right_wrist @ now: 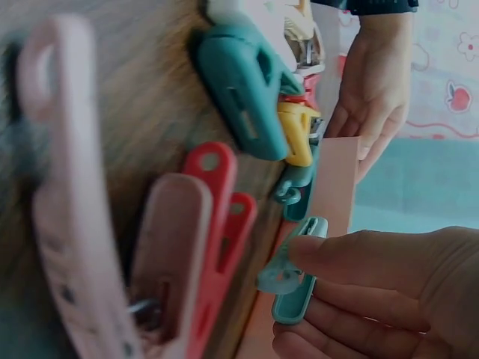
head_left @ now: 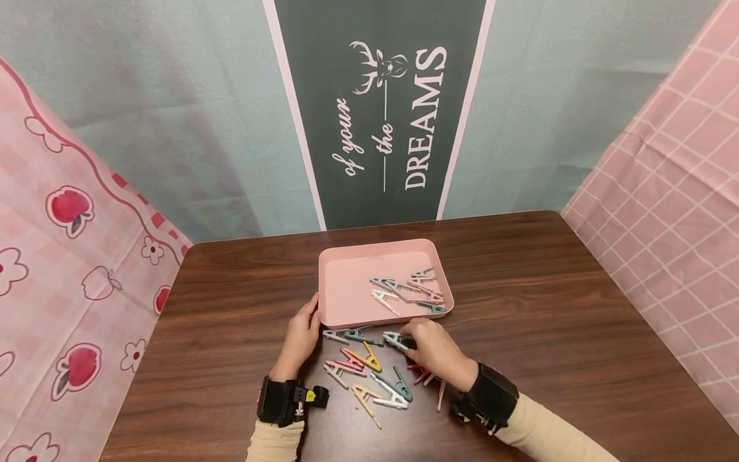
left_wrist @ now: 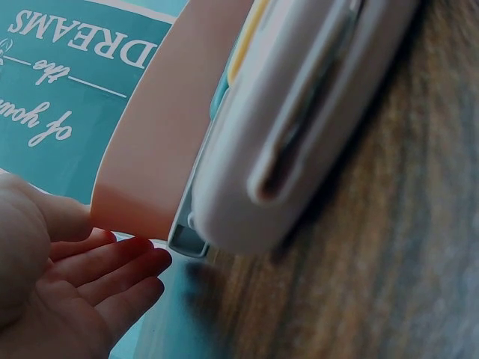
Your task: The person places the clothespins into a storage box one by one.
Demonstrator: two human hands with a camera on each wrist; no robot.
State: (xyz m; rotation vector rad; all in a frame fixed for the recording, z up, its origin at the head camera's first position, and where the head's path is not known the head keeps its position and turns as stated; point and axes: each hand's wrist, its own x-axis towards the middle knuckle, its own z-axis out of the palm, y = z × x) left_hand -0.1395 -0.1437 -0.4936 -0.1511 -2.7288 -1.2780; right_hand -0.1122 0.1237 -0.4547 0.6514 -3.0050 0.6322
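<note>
My right hand (head_left: 434, 350) pinches a mint green clothespin (right_wrist: 292, 269) between thumb and fingers, just in front of the pink tray (head_left: 352, 282). Its fingertips are partly hidden in the head view. At the tray's front left corner, my left hand (head_left: 301, 335) touches the outside of the wall, its fingers fairly straight. Several clothespins (head_left: 398, 289) lie in the right part of the tray. Loose ones lie on the table between my hands, including a yellow clothespin (head_left: 369, 359), a dark green clothespin (head_left: 399, 385) and a white clothespin (head_left: 391, 402).
The brown wooden table (head_left: 519, 282) ends at a grey-green cloth (head_left: 231, 128) behind the tray. Pink patterned cloths hang at both sides. Red and pink clothespins (right_wrist: 217, 217) lie beneath my right wrist. Black straps (head_left: 493, 398) with small devices sit on both wrists.
</note>
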